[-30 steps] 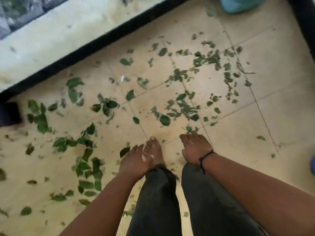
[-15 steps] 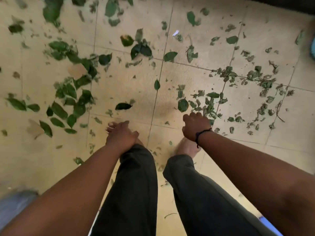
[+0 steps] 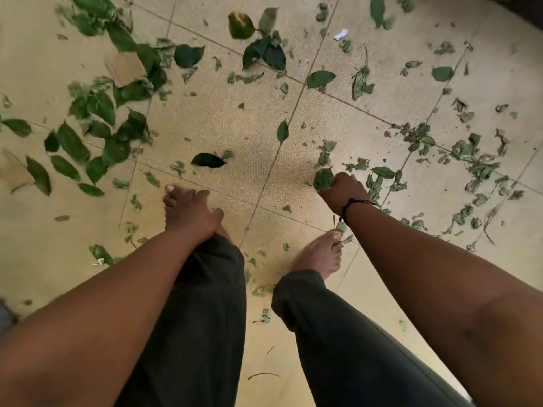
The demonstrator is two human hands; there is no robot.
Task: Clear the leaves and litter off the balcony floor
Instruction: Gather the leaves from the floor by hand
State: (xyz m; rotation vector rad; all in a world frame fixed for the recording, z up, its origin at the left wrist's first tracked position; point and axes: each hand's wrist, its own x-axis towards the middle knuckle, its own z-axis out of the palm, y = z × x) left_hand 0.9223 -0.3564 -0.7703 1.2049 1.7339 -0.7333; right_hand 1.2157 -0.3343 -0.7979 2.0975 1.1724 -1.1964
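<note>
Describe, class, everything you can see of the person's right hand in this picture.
The right hand is bare and reaches down toward the tiled floor, closed into a loose fist. Its back faces the camera. A crumpled green leaf sticks out of the fist on its left side, gripped by the fingers. A thin dark cord bracelet circles the wrist. Wilted leaf scraps lie on the floor just beyond it; whether the knuckles touch the floor cannot be told.

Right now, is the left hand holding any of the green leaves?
No, the left hand hangs empty with loose fingers, while the right hand is closed on a crumpled green leaf.
</note>
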